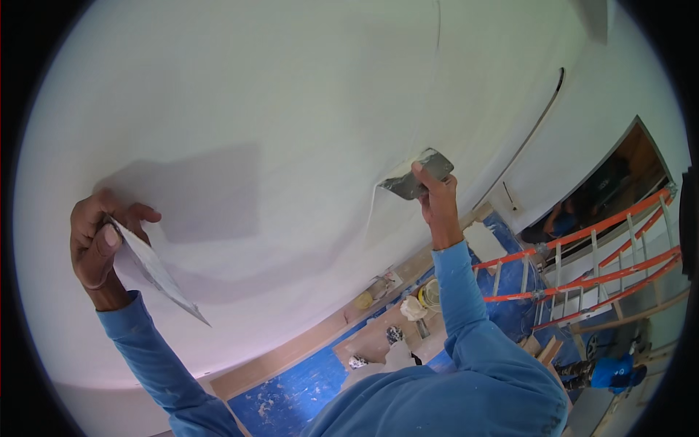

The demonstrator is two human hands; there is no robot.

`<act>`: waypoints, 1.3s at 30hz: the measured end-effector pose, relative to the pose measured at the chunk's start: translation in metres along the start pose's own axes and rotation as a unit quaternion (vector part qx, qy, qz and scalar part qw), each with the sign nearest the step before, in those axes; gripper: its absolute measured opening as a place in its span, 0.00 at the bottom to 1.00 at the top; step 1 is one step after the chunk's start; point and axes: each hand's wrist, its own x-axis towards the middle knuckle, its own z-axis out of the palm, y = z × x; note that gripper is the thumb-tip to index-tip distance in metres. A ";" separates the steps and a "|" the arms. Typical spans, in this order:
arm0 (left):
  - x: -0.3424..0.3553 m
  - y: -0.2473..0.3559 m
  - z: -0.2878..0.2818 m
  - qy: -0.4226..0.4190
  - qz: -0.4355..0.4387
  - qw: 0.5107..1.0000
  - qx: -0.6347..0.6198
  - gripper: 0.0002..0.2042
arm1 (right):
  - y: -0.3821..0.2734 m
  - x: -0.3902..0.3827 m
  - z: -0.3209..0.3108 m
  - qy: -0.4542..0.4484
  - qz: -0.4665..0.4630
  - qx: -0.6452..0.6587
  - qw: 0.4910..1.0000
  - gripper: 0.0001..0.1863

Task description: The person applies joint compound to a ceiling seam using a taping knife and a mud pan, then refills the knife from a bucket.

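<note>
My right hand [438, 197] grips a wide, dark putty knife [435, 166] smeared with white compound. Its blade lies against the white wall [306, 95], where a thin pale line runs down from one end of the edge. At the left, my left hand [98, 237] is closed round the edge of a flat, thin plate [162, 277], thumb on one side and fingers behind. This plate is tilted and stands apart from the wall, casting a squarish shadow there. What lies on its far face is hidden.
Orange ladders [582, 247] stand at the right, before a dark opening [604, 189]. A person in blue [611, 373] is at the lower right. Blue sheeting [291, 390] covers the floor below; a yellow-rimmed bucket [431, 295] stands near my feet. A dark slot [535, 131] runs along the wall.
</note>
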 end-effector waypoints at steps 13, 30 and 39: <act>-0.002 -0.001 -0.006 -0.019 -0.031 0.998 0.047 0.16 | -0.100 0.027 0.072 -0.038 -0.055 -0.072 0.995 0.22; 0.006 0.011 -0.005 -0.029 -0.062 0.995 0.072 0.23 | -0.205 0.061 0.145 -0.100 -0.131 -0.166 0.972 0.34; 0.008 0.010 0.001 -0.028 -0.027 0.997 0.065 0.21 | -0.247 0.069 0.182 -0.134 -0.206 -0.220 0.944 0.33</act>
